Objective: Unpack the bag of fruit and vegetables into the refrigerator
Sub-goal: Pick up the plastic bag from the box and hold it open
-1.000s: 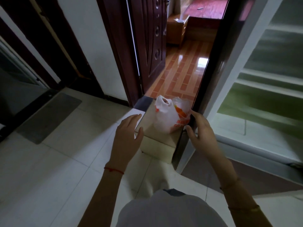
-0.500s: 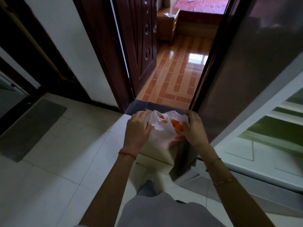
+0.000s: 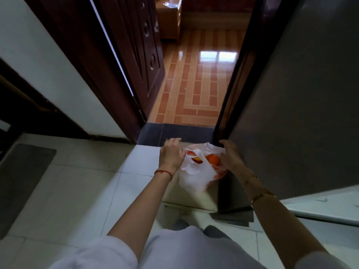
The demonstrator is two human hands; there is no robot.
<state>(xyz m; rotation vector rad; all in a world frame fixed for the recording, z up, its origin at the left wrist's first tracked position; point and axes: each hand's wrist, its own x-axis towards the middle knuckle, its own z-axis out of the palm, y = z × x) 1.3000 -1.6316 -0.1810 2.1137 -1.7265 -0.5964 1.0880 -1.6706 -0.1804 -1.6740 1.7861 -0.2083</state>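
Head view: both hands have pulled the bag (image 3: 196, 173) mouth wider.

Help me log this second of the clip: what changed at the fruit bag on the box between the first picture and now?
Both hands came in to the bag's mouth: the left hand left the box edge, the right hand left the refrigerator door's edge. They now spread the plastic bag open, so orange fruit shows inside. The bag stayed on the box beside the refrigerator door.
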